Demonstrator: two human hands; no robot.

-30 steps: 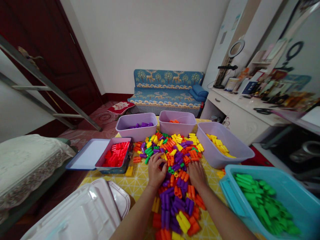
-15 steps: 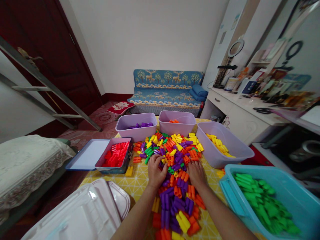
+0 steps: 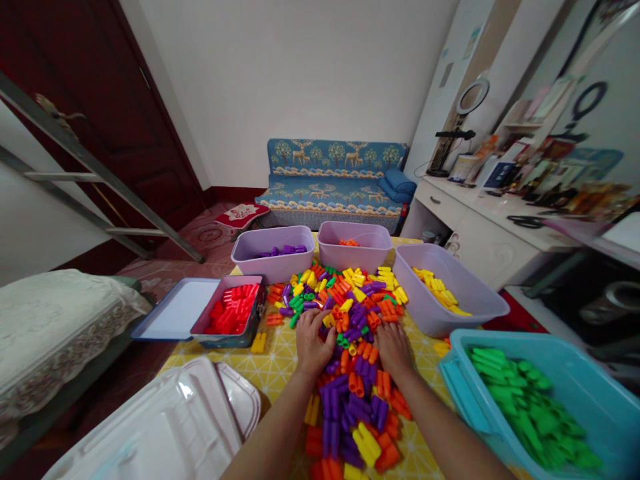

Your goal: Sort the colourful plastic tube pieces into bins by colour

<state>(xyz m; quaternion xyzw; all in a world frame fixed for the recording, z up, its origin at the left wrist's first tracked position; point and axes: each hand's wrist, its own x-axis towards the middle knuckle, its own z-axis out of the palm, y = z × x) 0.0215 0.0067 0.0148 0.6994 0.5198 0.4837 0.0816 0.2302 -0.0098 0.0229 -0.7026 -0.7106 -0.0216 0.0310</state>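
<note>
A pile of plastic toy building pieces [image 3: 358,320], shaped like joined double tubes, spreads over the table in purple, orange, yellow and green. At its left edge rests my left hand [image 3: 314,341], fingers curved over the pieces and thumb apart. A yellow piece [image 3: 329,321] lies by its fingertips. My right hand [image 3: 395,345] lies along the pile's right side, fingers stretched forward and touching orange pieces [image 3: 387,309]. Neither hand is seen gripping a piece, though the undersides of both are hidden. Purple pieces [image 3: 330,407] lie between my forearms.
Lilac bins hold purple [image 3: 273,272], orange [image 3: 355,259] and yellow pieces [image 3: 425,320]. An open tin [image 3: 227,341] at left holds red ones, a turquoise bin [image 3: 500,339] at right green ones. White lids [image 3: 165,420] lie front left. A blue sofa [image 3: 330,183] stands behind.
</note>
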